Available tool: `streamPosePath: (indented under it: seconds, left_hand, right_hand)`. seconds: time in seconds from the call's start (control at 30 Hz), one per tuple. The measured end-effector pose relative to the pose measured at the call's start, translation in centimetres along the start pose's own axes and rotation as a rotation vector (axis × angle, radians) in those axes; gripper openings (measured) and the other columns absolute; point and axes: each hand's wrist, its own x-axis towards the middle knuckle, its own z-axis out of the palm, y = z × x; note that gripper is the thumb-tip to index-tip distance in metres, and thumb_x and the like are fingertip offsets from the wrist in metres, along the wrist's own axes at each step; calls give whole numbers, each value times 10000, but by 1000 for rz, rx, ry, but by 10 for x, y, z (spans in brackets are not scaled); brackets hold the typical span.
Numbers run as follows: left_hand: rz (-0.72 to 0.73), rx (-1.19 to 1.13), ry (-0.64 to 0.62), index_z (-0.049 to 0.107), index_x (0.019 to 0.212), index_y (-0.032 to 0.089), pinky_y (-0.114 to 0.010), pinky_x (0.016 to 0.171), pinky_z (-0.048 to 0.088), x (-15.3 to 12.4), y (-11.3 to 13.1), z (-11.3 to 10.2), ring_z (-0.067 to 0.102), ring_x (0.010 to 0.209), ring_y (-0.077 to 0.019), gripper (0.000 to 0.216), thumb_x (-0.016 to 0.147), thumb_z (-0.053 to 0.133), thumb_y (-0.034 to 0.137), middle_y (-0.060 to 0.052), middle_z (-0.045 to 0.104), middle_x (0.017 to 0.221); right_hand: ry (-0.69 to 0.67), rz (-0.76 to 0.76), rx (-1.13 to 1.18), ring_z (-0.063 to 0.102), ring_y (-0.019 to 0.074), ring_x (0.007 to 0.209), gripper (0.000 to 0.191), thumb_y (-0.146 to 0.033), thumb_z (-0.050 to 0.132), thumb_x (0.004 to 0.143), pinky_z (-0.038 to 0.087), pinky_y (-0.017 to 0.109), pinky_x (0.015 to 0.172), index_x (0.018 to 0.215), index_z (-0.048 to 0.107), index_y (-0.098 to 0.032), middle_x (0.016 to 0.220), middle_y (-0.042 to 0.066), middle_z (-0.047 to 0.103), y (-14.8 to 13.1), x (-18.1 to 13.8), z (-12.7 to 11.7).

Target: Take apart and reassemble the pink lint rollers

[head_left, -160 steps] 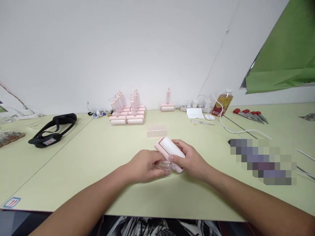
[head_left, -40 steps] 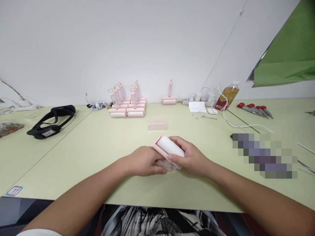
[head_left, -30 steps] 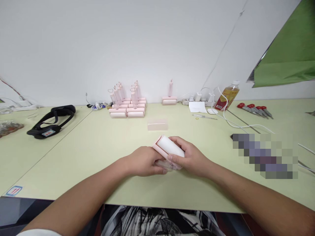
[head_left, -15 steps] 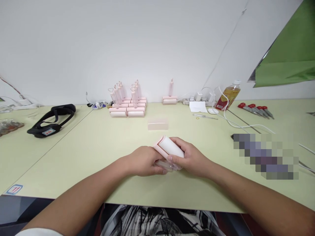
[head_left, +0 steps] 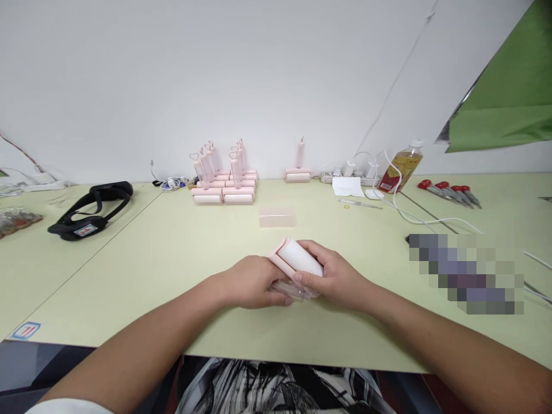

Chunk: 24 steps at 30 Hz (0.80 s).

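Observation:
Both my hands meet over a pink lint roller (head_left: 297, 260) with a white roll, low above the pale green table (head_left: 172, 270). My right hand (head_left: 334, 279) wraps its fingers round the roller's pink frame and white roll. My left hand (head_left: 254, 282) is closed on the roller's clear handle (head_left: 290, 289), which sticks out toward me between the two hands. A clear pinkish cover (head_left: 276, 218) lies on the table just beyond the roller.
A stack of finished pink rollers (head_left: 224, 181) and a single roller (head_left: 297, 169) stand by the wall. A black headset (head_left: 88, 213) lies at the left. At the right are a bottle (head_left: 399, 167), white cables (head_left: 426, 219), red-handled screwdrivers (head_left: 448, 192) and a blurred patch.
Nothing in the grip has changed; both hands stay closed on the roller in the same spot. Only the view has shifted slightly.

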Motion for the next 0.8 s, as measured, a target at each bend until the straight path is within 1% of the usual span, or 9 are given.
streamPosePath:
  seconds: [0.2, 0.33, 0.67, 0.8]
  left_hand:
    - [-1, 4, -5, 682, 1024, 251, -217, 614, 373, 0, 1, -1, 602, 733, -142, 240, 788, 684, 298, 25, 697, 860]
    - [-3, -3, -8, 686, 1013, 251, -215, 602, 373, 0, 2, -2, 600, 717, -138, 229, 791, 684, 303, 27, 694, 842]
    - [-2, 12, -8, 682, 1003, 243, -208, 595, 377, 0, 1, -1, 598, 717, -133, 223, 790, 684, 309, 30, 684, 834]
    - [1, 17, -8, 680, 1007, 243, -209, 594, 377, 0, 2, -2, 598, 717, -133, 227, 790, 681, 310, 30, 683, 837]
  right_hand:
    - [-6, -11, -6, 596, 227, 920, 468, -372, 638, 824, 458, 318, 766, 1246, 511, -213, 1102, 55, 646, 0, 0, -1]
    - [-7, -10, -6, 595, 225, 911, 474, -386, 639, 824, 456, 315, 758, 1245, 508, -211, 1095, 55, 646, 0, 0, 0]
    - [-6, -2, -7, 594, 223, 924, 461, -350, 638, 817, 455, 312, 763, 1239, 510, -214, 1106, 52, 642, -1, -1, -1]
    - [-4, 0, -13, 593, 224, 917, 466, -361, 637, 818, 454, 315, 760, 1240, 509, -212, 1103, 56, 642, -1, -1, -1]
